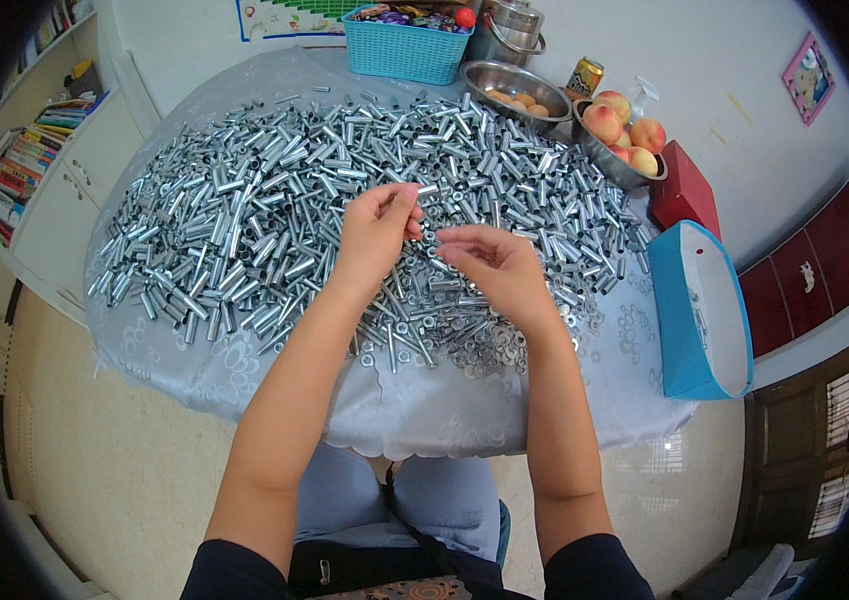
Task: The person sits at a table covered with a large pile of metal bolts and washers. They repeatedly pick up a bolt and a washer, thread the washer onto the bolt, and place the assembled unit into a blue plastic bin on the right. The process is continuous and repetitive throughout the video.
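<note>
Seated at the table (244,380), a person pinches a small metal tube (428,189) in the left hand (376,228) while the right hand (492,262) closes on what may be a washer (too small to tell), either of which could slip into the heap of tubes (274,210) below.

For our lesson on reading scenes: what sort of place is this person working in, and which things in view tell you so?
Probably a room in a home used for piecework. A round table under a patterned cloth holds a heap of small metal tubes, yet beside it sit a bowl of peaches, a basket of sweets and a bookshelf.
</note>
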`<action>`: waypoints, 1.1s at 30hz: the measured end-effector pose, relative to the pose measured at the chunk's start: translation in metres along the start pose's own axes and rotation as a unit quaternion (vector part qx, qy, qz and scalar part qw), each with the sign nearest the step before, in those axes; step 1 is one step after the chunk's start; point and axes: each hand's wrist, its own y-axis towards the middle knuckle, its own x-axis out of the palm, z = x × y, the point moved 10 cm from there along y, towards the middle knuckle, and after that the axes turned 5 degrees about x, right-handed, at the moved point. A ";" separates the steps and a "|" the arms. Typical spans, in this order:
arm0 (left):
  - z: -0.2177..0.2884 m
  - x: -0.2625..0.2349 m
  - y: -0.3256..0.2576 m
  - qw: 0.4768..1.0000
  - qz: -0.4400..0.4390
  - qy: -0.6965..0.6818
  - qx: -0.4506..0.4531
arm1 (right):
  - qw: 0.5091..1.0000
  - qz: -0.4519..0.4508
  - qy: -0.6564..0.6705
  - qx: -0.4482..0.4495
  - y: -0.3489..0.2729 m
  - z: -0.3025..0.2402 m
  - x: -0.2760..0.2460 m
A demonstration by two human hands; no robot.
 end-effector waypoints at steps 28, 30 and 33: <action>0.003 -0.002 0.000 1.000 0.008 0.007 0.001 | 0.923 0.105 -0.339 -0.149 -0.007 -0.014 -0.005; 0.004 -0.002 -0.001 1.000 0.010 0.006 0.000 | 0.921 0.120 -0.343 -0.141 -0.007 -0.014 -0.009; 0.005 -0.001 -0.001 1.000 0.012 0.008 -0.001 | 0.915 0.149 -0.349 -0.135 -0.005 -0.012 -0.018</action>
